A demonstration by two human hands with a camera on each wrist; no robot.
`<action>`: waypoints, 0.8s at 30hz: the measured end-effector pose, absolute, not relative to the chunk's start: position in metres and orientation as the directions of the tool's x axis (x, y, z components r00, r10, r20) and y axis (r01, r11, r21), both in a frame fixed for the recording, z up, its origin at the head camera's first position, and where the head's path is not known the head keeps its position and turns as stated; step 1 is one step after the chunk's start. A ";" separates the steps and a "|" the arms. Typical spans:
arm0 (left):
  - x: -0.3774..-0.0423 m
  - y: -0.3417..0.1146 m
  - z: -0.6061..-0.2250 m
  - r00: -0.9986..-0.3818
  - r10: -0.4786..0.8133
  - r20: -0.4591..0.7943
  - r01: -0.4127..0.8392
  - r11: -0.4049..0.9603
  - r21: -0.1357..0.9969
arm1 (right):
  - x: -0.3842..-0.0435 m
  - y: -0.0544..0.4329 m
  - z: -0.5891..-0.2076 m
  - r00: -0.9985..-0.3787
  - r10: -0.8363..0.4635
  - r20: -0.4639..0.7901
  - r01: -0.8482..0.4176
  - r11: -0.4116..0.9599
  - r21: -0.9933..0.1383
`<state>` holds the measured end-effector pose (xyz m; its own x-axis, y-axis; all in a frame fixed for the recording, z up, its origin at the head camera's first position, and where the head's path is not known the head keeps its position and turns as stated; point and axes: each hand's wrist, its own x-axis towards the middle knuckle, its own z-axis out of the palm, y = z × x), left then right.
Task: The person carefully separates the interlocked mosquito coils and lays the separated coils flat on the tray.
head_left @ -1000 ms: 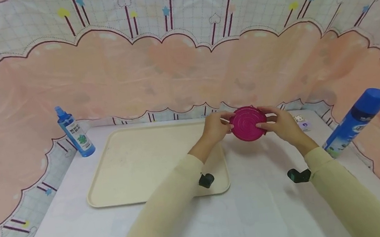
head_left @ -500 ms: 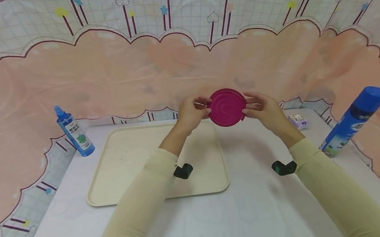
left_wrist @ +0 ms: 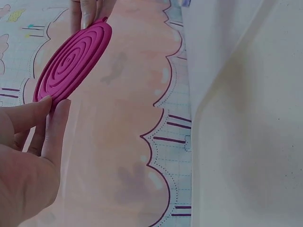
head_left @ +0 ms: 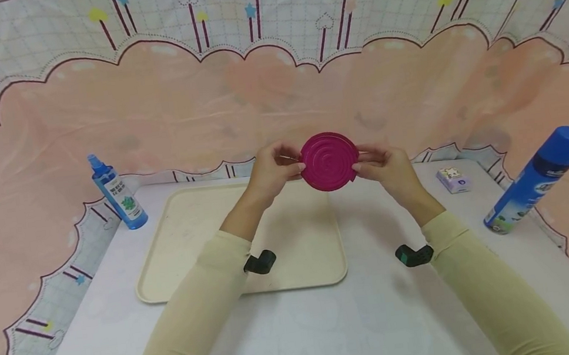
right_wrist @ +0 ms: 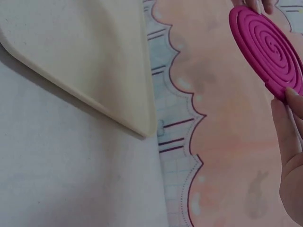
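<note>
A round magenta mosquito coil (head_left: 329,161), its spiral grooves facing the head camera, is held up above the table near the tray's right end. My left hand (head_left: 274,171) pinches its left edge between thumb and fingers. On the opposite edge, my right hand (head_left: 387,169) pinches it in the same way. Seen from the left wrist, the coil (left_wrist: 73,64) stands tilted, with the left thumb and fingers on its near rim. A small tab sticks out of the coil (right_wrist: 272,47) near the right fingers in the right wrist view.
Beneath the left forearm lies a cream tray (head_left: 196,241) on the white table (head_left: 335,331). A blue spray bottle (head_left: 118,192) stands at the back left. To the right are a tall blue aerosol can (head_left: 538,182) and a small purple-and-white box (head_left: 453,180).
Both hands have lifted the mosquito coil and carried it leftward together, with most of the rise in the first half second. The small box on the right is now fully in sight.
</note>
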<state>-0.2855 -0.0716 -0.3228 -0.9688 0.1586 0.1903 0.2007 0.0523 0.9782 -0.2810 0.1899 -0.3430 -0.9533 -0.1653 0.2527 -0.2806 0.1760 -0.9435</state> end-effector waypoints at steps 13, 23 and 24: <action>-0.285 -0.077 -0.332 -0.975 0.156 0.155 0.163 0.038 0.986 | -0.276 0.178 -0.351 -0.997 -0.024 0.078 -0.081 0.319 -0.944; -0.285 -0.077 -0.337 -0.982 0.145 0.122 0.124 0.000 0.992 | -0.273 0.177 -0.352 -0.997 -0.010 0.079 -0.079 0.320 -0.944; -0.285 -0.077 -0.337 -0.982 0.144 0.119 0.119 -0.003 0.993 | -0.273 0.177 -0.352 -0.997 -0.006 0.081 -0.079 0.305 -0.949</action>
